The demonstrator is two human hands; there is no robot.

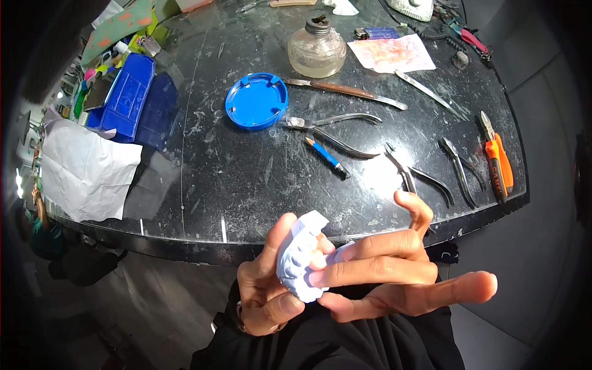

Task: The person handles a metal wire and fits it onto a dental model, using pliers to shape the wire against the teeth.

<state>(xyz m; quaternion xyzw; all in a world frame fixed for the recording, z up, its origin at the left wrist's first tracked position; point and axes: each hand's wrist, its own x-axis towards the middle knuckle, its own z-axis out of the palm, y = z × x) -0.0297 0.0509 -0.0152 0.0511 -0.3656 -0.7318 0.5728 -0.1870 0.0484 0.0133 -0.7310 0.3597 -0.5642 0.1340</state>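
Observation:
A pale blue-white plaster dental cast (296, 265) with a row of moulded teeth is tilted up in front of the bench's near edge. My left hand (262, 283) is closed around its left side, thumb low and a finger along the upper edge. From the right, my right hand (394, 271) reaches over the cast, with fingertips pressing on its inner side and one digit at the lower edge. Its other fingers stick out away from the cast. Part of the cast's right side is hidden behind these fingers.
On the dark bench (246, 191) lie a blue round lid (256, 102), a short blue pencil (327, 157), several pliers, orange-handled cutters (498, 160) and a wood-handled spatula (348, 90). Behind stands a glass spirit burner (316, 49). Crumpled paper (89, 166) and a blue box (132, 95) sit left.

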